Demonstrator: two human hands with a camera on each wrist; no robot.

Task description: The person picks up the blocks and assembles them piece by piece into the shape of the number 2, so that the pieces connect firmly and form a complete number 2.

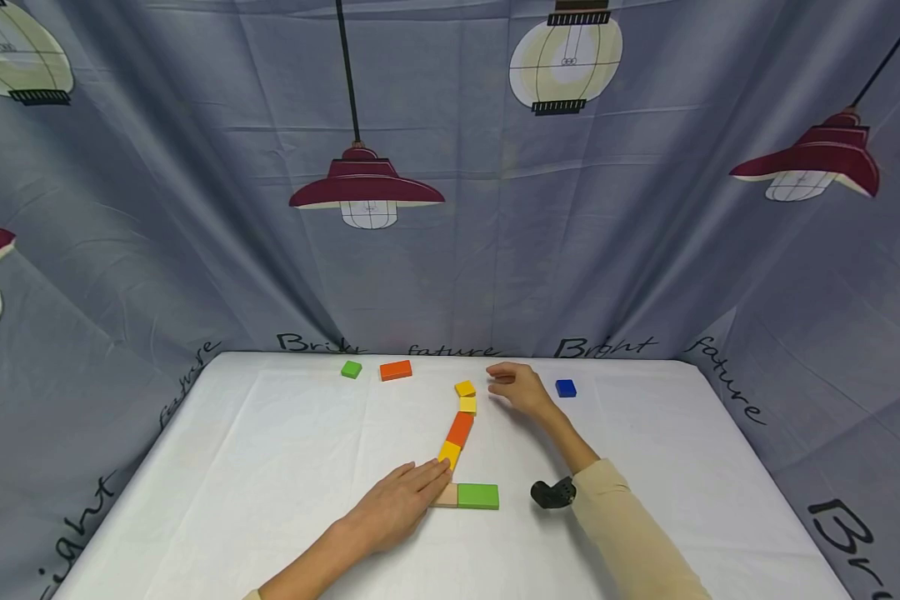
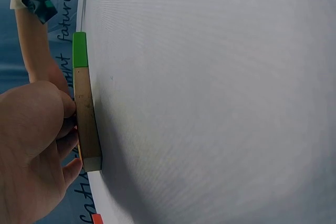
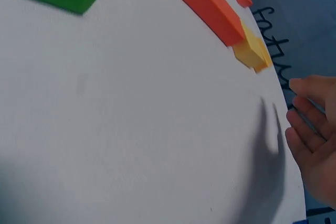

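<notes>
My left hand (image 1: 401, 507) lies over the near end of a curved row of blocks. Its fingers are mostly straight and reach the wooden block (image 1: 446, 497) and a yellow block (image 1: 449, 452). In the left wrist view the wooden block (image 2: 88, 111) stands beside the thumb, with a green block (image 1: 477, 497) at its end. An orange block (image 1: 461, 429) and two more yellow blocks, one the far-end yellow block (image 1: 465, 388), continue the row. My right hand (image 1: 520, 387) hovers just right of that far end, fingers loosely bent, holding nothing.
A small green block (image 1: 351, 369) and an orange block (image 1: 395, 370) lie at the back left of the white table (image 1: 270, 467). Farther right sits a blue block (image 1: 566, 388). A black device (image 1: 553, 493) is at the right sleeve. Grey curtains hang behind the table.
</notes>
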